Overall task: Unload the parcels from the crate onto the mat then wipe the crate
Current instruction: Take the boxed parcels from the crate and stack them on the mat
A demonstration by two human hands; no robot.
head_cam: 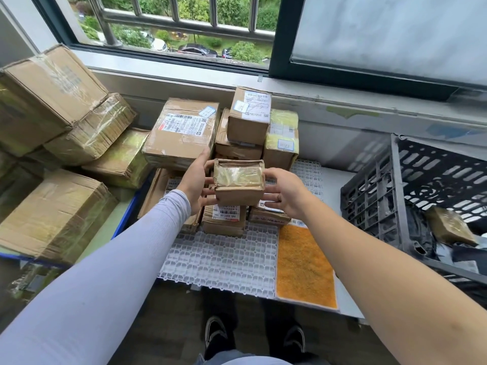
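Both hands hold one small taped cardboard parcel point(239, 184) above the stack of parcels on the white grid mat point(221, 262). Left hand point(195, 180), in a pale long sleeve point(105, 272), has fingers curled round the parcel's left side, thumb toward the top edge. Right hand point(283, 192), arm bare, has fingers bent against the parcel's right side and lower edge. Stacked parcels point(245, 119) sit behind and under the held one, several with printed labels, at the mat's far end near the window ledge point(342, 104). Dark slotted plastic crate point(421, 196) stands to the right, tilted, with another small parcel point(452, 226) and dark items inside. Orange cloth point(303, 267) lies flat just right of the mat's near part, touching its edge. Larger cartons point(50, 101) pile up at left.
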